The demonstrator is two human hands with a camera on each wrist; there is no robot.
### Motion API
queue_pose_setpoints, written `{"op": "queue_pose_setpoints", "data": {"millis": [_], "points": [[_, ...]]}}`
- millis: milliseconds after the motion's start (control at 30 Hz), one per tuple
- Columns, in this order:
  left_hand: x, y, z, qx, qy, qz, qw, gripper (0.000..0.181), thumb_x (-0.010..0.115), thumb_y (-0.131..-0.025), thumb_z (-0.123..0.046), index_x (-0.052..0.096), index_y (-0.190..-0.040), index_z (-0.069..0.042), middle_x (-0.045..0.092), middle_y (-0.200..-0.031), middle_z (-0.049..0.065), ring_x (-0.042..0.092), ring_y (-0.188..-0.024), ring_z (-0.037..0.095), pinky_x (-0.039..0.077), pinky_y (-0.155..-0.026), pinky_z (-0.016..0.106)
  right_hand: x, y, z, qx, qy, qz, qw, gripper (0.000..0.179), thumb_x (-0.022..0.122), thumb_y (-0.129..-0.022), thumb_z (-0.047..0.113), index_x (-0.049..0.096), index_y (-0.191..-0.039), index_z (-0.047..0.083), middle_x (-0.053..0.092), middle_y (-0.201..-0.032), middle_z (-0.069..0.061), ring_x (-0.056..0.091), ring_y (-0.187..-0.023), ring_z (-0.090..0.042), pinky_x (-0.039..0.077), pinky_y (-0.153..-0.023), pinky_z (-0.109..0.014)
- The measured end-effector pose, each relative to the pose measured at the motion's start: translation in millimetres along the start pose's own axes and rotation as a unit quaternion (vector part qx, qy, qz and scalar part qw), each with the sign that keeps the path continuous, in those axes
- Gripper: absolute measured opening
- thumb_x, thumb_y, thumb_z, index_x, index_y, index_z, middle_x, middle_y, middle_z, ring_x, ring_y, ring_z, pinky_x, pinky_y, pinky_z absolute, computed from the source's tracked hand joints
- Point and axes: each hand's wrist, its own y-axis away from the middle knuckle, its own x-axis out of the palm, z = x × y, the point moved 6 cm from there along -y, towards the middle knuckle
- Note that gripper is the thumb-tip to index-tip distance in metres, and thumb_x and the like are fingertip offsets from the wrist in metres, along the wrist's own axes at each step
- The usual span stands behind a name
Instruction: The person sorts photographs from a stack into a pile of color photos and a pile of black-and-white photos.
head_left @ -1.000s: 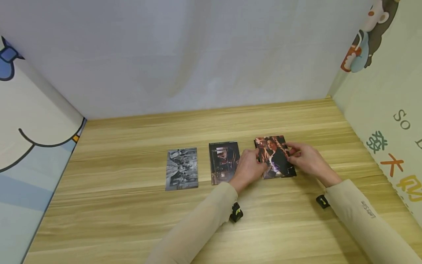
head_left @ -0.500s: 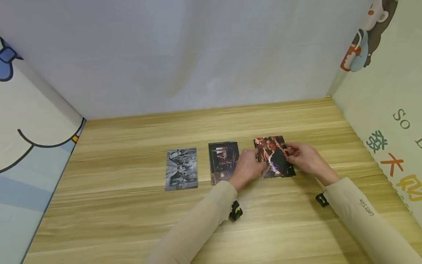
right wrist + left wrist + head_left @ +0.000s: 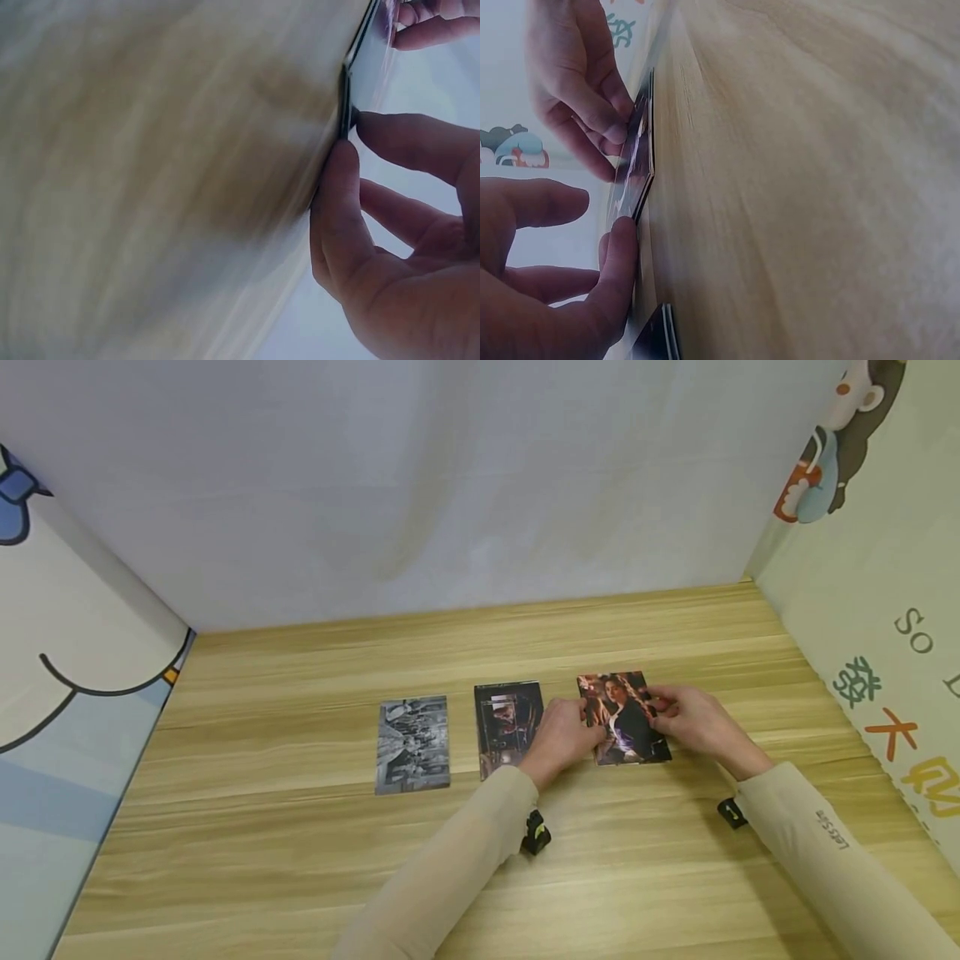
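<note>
A small stack of photo cards, its top one showing a figure in a dark jacket, lies on the table at right of centre. My left hand holds its left edge, with the thumb at the near corner in the left wrist view. At the right edge, my right hand pinches the stack between thumb and index finger. Seen edge-on in the left wrist view, the stack sits flat, close along the wood. Left of it lies a dark photo card stack, partly hidden by my left hand.
A black-and-white photo card lies farthest left in the row. The wooden table meets a pale back wall, with printed panels at both sides. Black wrist straps show under the sleeves.
The top photo card has shifted slightly toward me, and the stack's edges line up more closely. Both hands keep nearly the same places; the other cards have not moved.
</note>
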Motion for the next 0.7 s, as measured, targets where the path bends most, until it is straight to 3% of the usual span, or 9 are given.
{"op": "queue_pose_setpoints", "data": {"millis": [100,167,300,367,433,500,600,700], "points": [[0.2,-0.4,0.8,-0.008,0.002,0.003,1.0,0.051,0.076,-0.09,-0.015,0.064,-0.137,0.004,0.062,-0.135,0.021,0.056,-0.1,0.022,0.052,-0.085,0.03,0.4,-0.4,-0.4,-0.003,0.004,0.003,1.0,0.058,0.066,-0.092,0.002,0.048,-0.143,-0.018,0.064,-0.118,-0.031,0.066,-0.103,-0.039,0.056,-0.087,-0.051],[0.2,-0.7,1.0,-0.01,0.003,0.005,0.9999,0.045,0.076,-0.091,-0.015,0.068,-0.13,0.005,0.063,-0.133,0.02,0.056,-0.098,0.021,0.052,-0.083,0.029,0.6,-0.7,-0.7,-0.005,0.005,0.005,1.0,0.057,0.066,-0.092,0.002,0.047,-0.143,-0.018,0.065,-0.118,-0.031,0.066,-0.102,-0.039,0.056,-0.087,-0.051],[-0.7,-0.6,0.9,-0.002,0.008,0.005,1.0,0.017,0.076,-0.091,-0.014,0.069,-0.092,0.002,0.064,-0.095,0.011,0.049,-0.075,0.016,0.043,-0.062,0.026,1.4,-1.4,-0.8,-0.007,0.004,0.008,0.9999,0.057,0.066,-0.093,0.003,0.047,-0.143,-0.018,0.065,-0.117,-0.03,0.066,-0.102,-0.038,0.057,-0.087,-0.05],[-1.0,-0.5,0.8,0.003,0.013,0.005,0.9999,0.022,0.075,-0.091,-0.012,0.059,-0.078,-0.004,0.052,-0.076,0.004,0.042,-0.064,0.014,0.035,-0.054,0.025,1.4,-1.6,-0.7,-0.008,0.003,0.009,0.9999,0.057,0.066,-0.093,0.003,0.047,-0.143,-0.018,0.065,-0.116,-0.03,0.066,-0.101,-0.038,0.057,-0.086,-0.049],[-0.7,0.0,1.0,0.002,0.024,0.008,0.9997,0.029,0.075,-0.091,-0.012,0.052,-0.073,-0.007,0.042,-0.067,0.0,0.037,-0.057,0.012,0.031,-0.049,0.024,1.1,-1.5,-0.5,-0.008,0.002,0.01,0.9999,0.058,0.066,-0.094,0.004,0.046,-0.143,-0.019,0.065,-0.117,-0.031,0.066,-0.103,-0.04,0.057,-0.087,-0.05],[0.1,0.9,1.1,0.004,0.04,0.008,0.9992,0.026,0.075,-0.091,-0.011,0.055,-0.075,-0.008,0.042,-0.063,-0.002,0.036,-0.052,0.01,0.031,-0.047,0.023,0.7,-1.1,-0.7,-0.005,0.003,0.009,0.9999,0.057,0.065,-0.095,0.005,0.046,-0.143,-0.019,0.064,-0.118,-0.032,0.066,-0.105,-0.042,0.056,-0.088,-0.052],[0.8,2.9,0.1,0.014,0.061,0.004,0.998,0.011,0.074,-0.092,-0.013,0.067,-0.09,-0.005,0.057,-0.071,0.001,0.047,-0.057,0.011,0.042,-0.051,0.024,-0.3,1.2,-0.4,0.003,0.006,0.004,1.0,0.058,0.064,-0.097,0.008,0.045,-0.144,-0.019,0.064,-0.121,-0.033,0.064,-0.109,-0.046,0.055,-0.091,-0.056],[-0.1,6.4,-1.6,0.018,0.064,-0.004,0.9977,0.029,0.071,-0.092,-0.017,0.069,-0.117,-0.001,0.067,-0.1,0.01,0.057,-0.08,0.016,0.054,-0.071,0.029,-2.1,4.8,0.7,0.013,0.006,-0.003,0.9999,0.058,0.062,-0.1,0.014,0.044,-0.145,-0.017,0.063,-0.123,-0.032,0.063,-0.113,-0.048,0.053,-0.092,-0.057]]}}
